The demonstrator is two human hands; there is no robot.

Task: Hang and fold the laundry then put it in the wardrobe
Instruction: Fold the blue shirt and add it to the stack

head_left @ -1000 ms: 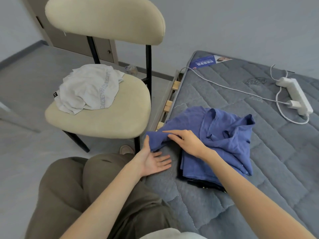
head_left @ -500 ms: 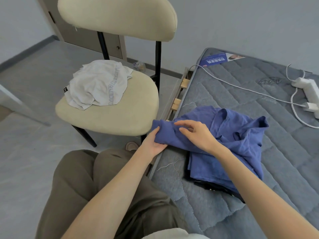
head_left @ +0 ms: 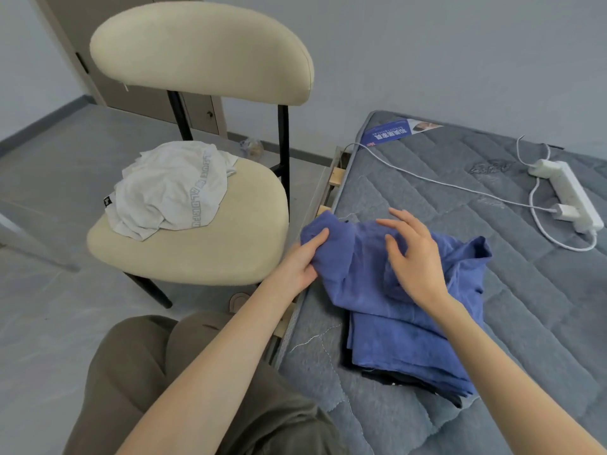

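Fingers of the left hand (head_left: 300,262) pinch a corner of the blue shirt (head_left: 394,323); the right hand (head_left: 415,261) rests on it, fingers spread loose. The shirt lies mid-frame at the edge of the bed (head_left: 509,323) (over a dark cloth (head_left: 410,382)). A white garment (head_left: 164,195) sits on the chair (head_left: 203,257), upper left.

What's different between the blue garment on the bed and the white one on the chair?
The blue garment lies on the grey mattress; the white garment sits on the chair seat. The left hand grips the blue garment's edge, with the right hand open over it; the white garment lies crumpled, untouched. Only the white garment shows a lettered band; the blue garment is plain. Both are soft cloth.
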